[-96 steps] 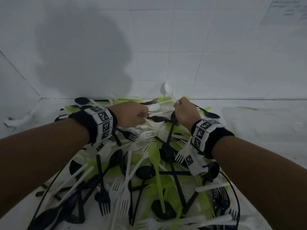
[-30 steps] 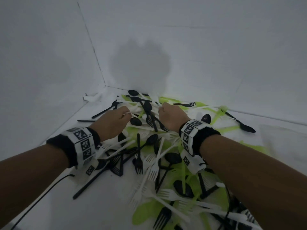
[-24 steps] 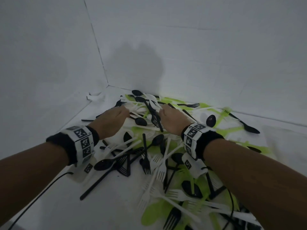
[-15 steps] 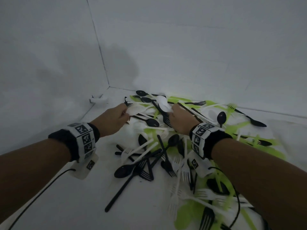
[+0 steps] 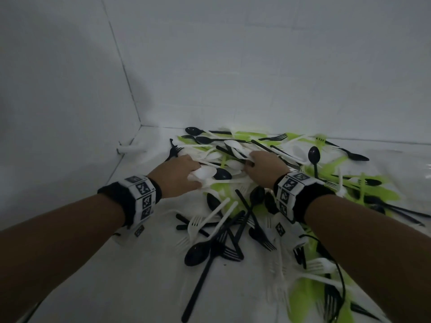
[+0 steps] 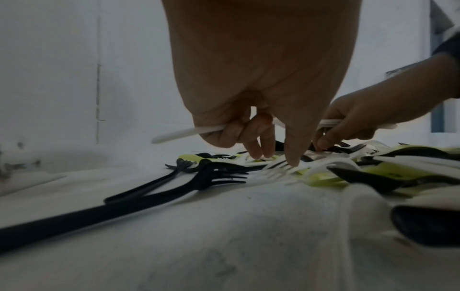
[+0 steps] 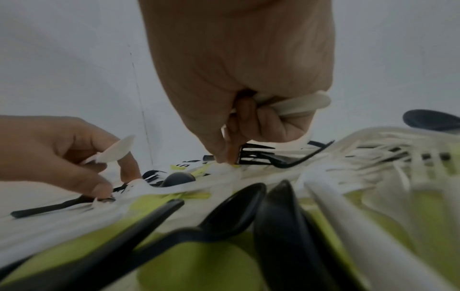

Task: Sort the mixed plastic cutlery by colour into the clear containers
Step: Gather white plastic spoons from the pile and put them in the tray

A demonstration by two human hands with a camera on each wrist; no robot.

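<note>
Lying nearest the camera, a long black spoon stretches over the white surface at the near left edge of the cutlery pile, its bowl pointing into the heap. Just beyond it, white forks and black forks cross one another, with lime-green pieces showing on the pile's right side.

Farther in, both hands work at the middle of the pile. On its left flank the left hand has its fingers curled round white cutlery: a handle sticks out one side of the fist in the left wrist view, and a white spoon bowl shows at the thumb side in the head view. Its free fingertips reach down and touch a white fork in the heap. To the right of it, the right hand grips white pieces in curled fingers while its thumb and forefinger press down onto the pile beside a black fork.

Beyond the hands, black spoons and green pieces lie at the far edge of the pile, against the white tiled wall. Left of the pile, a small white object sits in the corner; what it is cannot be told.
</note>
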